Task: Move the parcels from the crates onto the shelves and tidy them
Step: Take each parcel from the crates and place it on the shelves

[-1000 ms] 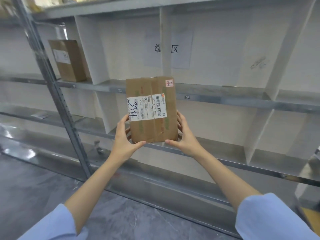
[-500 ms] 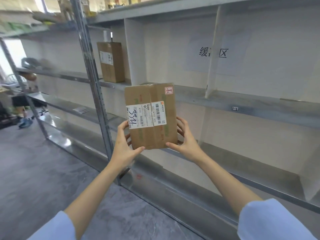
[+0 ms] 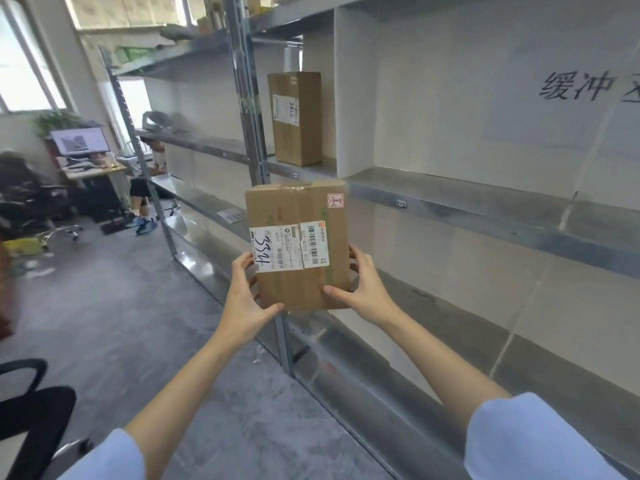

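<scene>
Behind parcel [image 3: 298, 247], fingers [image 3: 242, 263] seemingly curl, hidden.

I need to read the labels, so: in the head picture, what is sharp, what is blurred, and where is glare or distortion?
Head view: the held parcel is sharp, its labels mostly legible; the far-left desk is blurred; the window is blown out; the shelf upright leans from wide-angle distortion.

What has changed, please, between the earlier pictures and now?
The view swung left along the shelves: the standing box slid from the far left toward the middle, the wall sign went to the right edge, and a desk came into sight. Nothing was taken or let go: the left hand and right hand still grip the parcel by its lower corners, upright, off the shelf.
</scene>
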`<state>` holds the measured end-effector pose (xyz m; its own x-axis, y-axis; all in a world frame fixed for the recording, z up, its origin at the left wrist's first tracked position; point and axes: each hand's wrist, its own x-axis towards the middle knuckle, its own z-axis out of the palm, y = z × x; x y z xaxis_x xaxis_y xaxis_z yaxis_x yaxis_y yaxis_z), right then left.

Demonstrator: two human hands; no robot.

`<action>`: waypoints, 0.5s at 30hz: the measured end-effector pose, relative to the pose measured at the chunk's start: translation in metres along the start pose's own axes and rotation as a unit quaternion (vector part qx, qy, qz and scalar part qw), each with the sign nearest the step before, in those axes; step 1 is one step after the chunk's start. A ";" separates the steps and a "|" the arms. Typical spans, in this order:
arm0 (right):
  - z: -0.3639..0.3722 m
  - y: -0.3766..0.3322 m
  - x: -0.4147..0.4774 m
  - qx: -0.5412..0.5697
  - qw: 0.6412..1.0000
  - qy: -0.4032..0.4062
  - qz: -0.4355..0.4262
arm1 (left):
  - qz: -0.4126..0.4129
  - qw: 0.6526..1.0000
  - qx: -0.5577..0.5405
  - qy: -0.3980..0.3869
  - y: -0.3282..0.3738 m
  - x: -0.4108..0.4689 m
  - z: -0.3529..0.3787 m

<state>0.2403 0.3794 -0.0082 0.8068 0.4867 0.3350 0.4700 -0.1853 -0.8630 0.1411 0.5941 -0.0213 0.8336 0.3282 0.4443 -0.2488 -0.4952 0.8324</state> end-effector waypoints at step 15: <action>0.077 0.061 0.152 0.062 0.996 -0.067 0.018 | -0.045 0.997 0.061 0.028 -0.096 0.106 -0.044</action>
<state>0.3636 0.5080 -0.0390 0.7633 0.5933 0.2556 0.3865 -0.1024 -0.9166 0.2319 0.7116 -0.0396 0.8199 0.4186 0.3905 -0.1099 -0.5544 0.8250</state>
